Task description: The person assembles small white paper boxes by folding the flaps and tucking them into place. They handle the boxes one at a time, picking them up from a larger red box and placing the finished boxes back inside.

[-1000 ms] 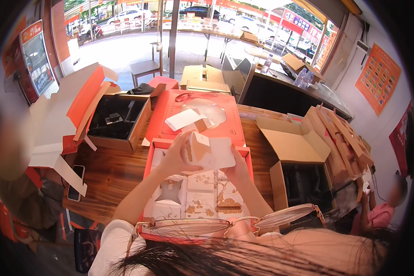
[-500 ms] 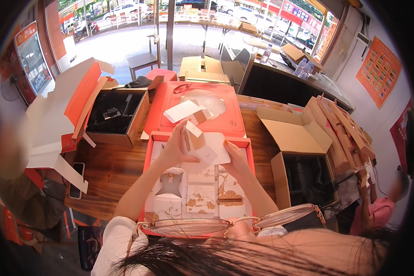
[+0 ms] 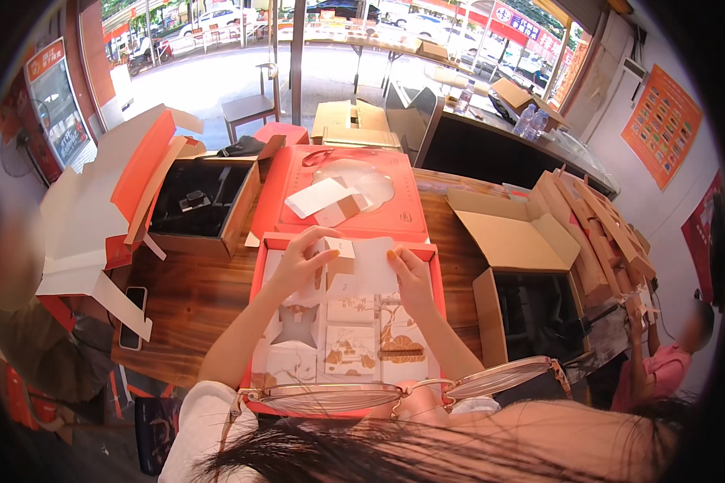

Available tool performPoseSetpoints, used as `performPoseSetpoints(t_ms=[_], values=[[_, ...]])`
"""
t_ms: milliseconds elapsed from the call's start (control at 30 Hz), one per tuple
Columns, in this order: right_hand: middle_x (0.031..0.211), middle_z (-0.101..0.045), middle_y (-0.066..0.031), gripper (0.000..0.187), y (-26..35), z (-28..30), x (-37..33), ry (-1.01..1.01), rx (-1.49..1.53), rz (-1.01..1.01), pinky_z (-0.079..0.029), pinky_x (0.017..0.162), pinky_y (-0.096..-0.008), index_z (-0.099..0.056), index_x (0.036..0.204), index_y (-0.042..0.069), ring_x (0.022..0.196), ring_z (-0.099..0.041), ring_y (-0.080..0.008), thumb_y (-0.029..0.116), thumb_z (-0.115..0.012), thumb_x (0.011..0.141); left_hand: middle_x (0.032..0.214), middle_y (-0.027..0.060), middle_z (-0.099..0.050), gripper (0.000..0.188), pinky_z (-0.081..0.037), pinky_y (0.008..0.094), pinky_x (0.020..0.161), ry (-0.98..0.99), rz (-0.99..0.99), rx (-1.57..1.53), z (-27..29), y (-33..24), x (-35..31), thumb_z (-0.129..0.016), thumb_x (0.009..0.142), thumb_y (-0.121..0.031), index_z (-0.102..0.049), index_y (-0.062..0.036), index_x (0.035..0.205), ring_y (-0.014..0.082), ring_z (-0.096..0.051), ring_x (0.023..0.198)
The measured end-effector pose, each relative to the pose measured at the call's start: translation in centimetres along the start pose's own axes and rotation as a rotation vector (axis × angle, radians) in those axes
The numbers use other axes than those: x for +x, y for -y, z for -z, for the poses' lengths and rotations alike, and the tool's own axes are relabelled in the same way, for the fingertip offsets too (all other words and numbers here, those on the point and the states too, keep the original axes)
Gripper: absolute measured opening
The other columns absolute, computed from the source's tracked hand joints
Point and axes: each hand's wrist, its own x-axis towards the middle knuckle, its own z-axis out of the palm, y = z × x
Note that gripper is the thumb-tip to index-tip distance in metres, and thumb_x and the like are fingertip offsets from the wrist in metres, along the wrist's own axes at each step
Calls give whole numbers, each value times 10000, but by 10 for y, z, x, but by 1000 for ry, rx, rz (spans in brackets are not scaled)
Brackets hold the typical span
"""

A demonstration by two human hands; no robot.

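Between my hands is a partly folded white paper carton (image 3: 370, 266) with gold-brown print on one side. My left hand (image 3: 308, 259) grips its folded box-shaped end, thumb across it. A flat flap of the same carton is pinched by my right hand (image 3: 411, 278). Below both hands lies an open red gift box (image 3: 438, 282). Several white boxes with gold line drawings (image 3: 352, 352) fill its compartments, beside a grey star-shaped recess (image 3: 298, 324). Behind it rests a red lid (image 3: 278, 185), with another loose white carton (image 3: 318, 197) on top.
Left on the wooden table (image 3: 181, 294) are a black-lined cardboard box (image 3: 232, 217), a large white-and-red carton (image 3: 97, 189) and a phone (image 3: 133, 318). Another open cardboard box (image 3: 486, 314) is at right. Two people sit at the sides, one in a pink shirt (image 3: 660, 370).
The carton has turned and dropped slightly, its flat flap now spread between my hands. My left thumb has moved up onto the folded end. The gift box and lid stay put.
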Motion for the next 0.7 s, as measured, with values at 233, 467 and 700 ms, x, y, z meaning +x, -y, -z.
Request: performPoseSetpoints(t_ms=[233, 467, 700], values=[[689, -419, 87, 209, 4, -2, -1, 18, 5, 35, -269, 583, -181, -524, 791, 84, 638, -329, -7, 205, -513, 961, 901, 39, -635, 400, -482, 234, 715, 91, -34, -22, 0, -4, -2, -670, 793, -152, -580, -4, 1152, 86, -610, 824], [704, -433, 84, 199, 2, -2, -1, 21, -1, 83, -273, 579, -183, -519, 796, 64, 651, -342, -3, 177, -514, 960, 945, 27, -648, 363, -483, 232, 724, 114, -243, 139, -4, -7, 2, -676, 788, -165, -607, -4, 1107, 86, -596, 820], [656, -424, 81, 215, 4, -1, -5, 63, -212, 114, -247, 525, -192, -542, 779, 38, 613, -337, -1, 173, -543, 946, 744, 28, -623, 239, -437, 193, 469, -54, -88, -71, -1, 21, -3, -622, 868, -227, -654, 9, 864, 56, -576, 618]])
